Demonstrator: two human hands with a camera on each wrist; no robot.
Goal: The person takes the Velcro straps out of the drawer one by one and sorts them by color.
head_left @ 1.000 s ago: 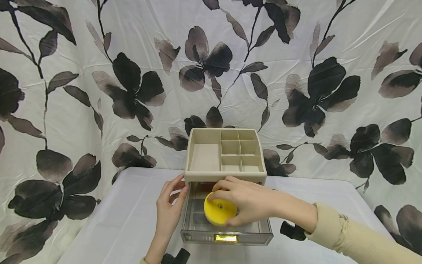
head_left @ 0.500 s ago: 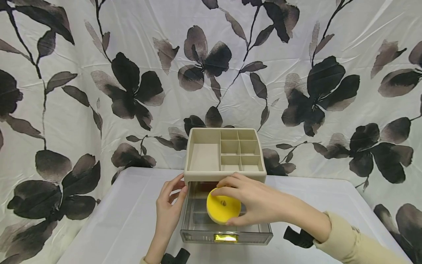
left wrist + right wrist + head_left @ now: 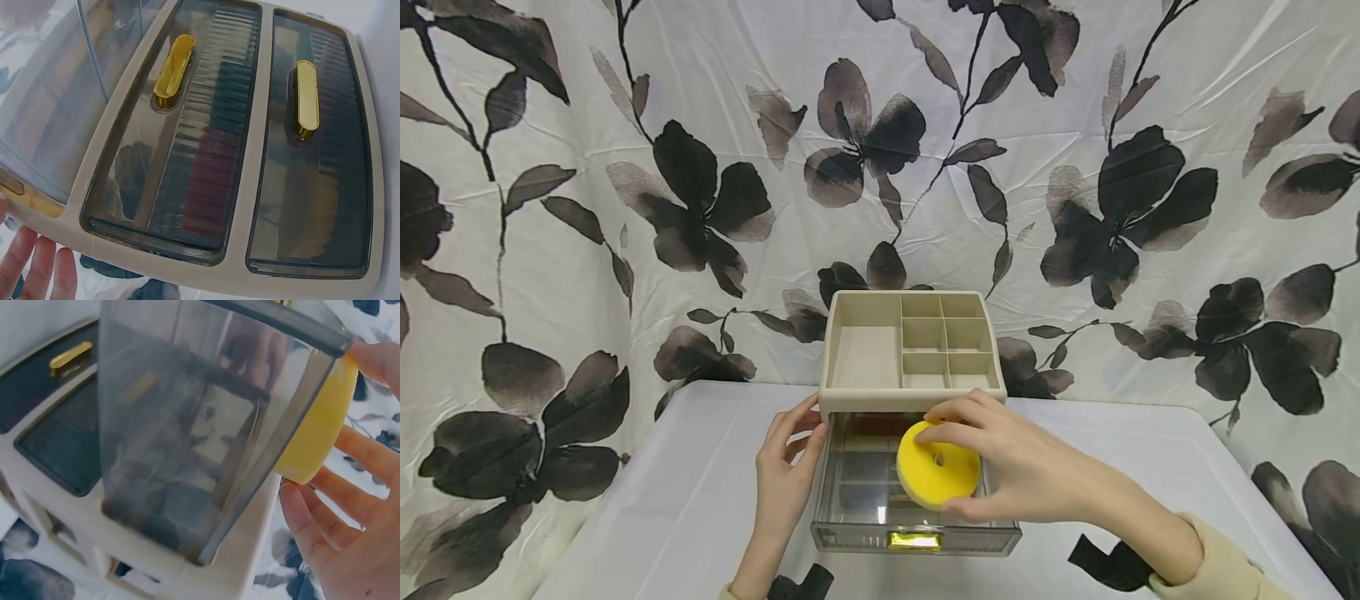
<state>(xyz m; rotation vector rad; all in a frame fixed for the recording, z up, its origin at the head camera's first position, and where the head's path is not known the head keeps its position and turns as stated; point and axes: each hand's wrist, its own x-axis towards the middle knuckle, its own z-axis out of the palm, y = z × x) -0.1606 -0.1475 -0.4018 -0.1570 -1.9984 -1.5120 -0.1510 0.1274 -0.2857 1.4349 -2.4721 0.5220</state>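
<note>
In the head view my right hand (image 3: 1026, 467) pinches a yellow round disc (image 3: 925, 482) with a small hole in its middle. It overlaps the right side of a clear drawer (image 3: 850, 533), which is pulled out of a cream desk organizer (image 3: 910, 402). The right wrist view has the disc (image 3: 315, 428) at the drawer's top rim, thumb on one edge and fingers on the other. My left hand (image 3: 784, 475) touches the organizer's left side near its top front corner; its fingers (image 3: 40, 269) show beside the frame in the left wrist view.
Two lower drawers, one with dark red contents (image 3: 212, 181), are closed and carry gold handles (image 3: 307, 97). The organizer's top has one large compartment (image 3: 868, 354) and several small ones. White cloth (image 3: 700, 500) covers the table; a floral curtain (image 3: 970, 192) hangs behind.
The right hand has lifted the yellow disc and moved it rightward, from over the drawer's middle to its right side. The left hand and the drawer have stayed in place.
</note>
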